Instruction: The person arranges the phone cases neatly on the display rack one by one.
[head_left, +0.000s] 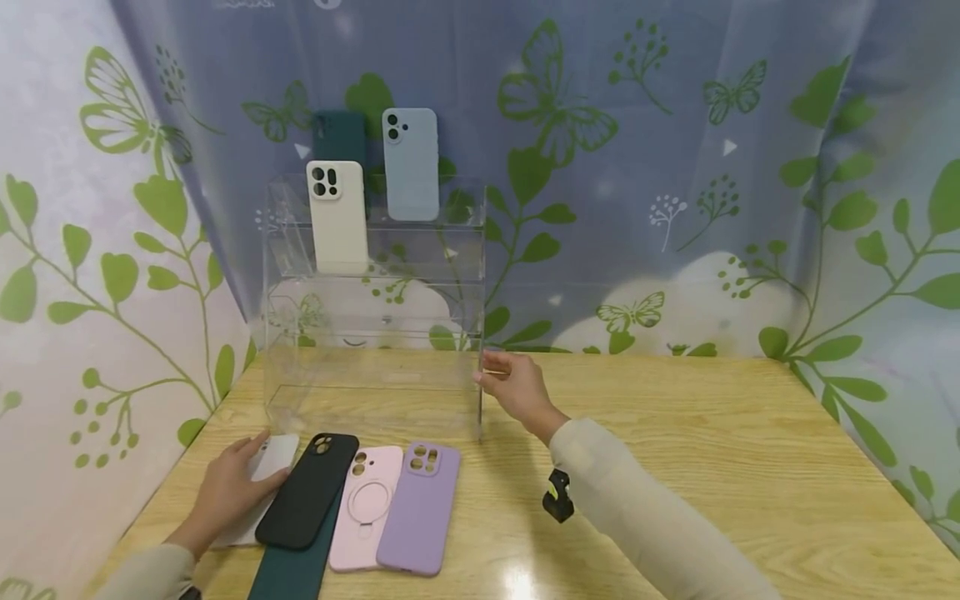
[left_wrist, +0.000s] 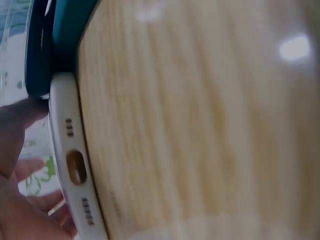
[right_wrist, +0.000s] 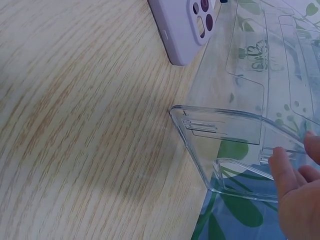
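Long cream sleeves (head_left: 651,515); small black wrist device (head_left: 558,505), yellow-green mark (head_left: 553,491)

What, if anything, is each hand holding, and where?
The right hand touches the clear stand at its right side; the left hand rests on the white phone case. Whether either grips cannot be told.

Beneath the fingers (head_left: 504,358), we see a wood-grain table (head_left: 712,433); beyond them rises a blue backdrop (head_left: 675,154) patterned with butterflies (head_left: 735,93) and leaves (head_left: 819,104), while pale leaf-printed cloth (head_left: 37,379) flanks them on both sides.
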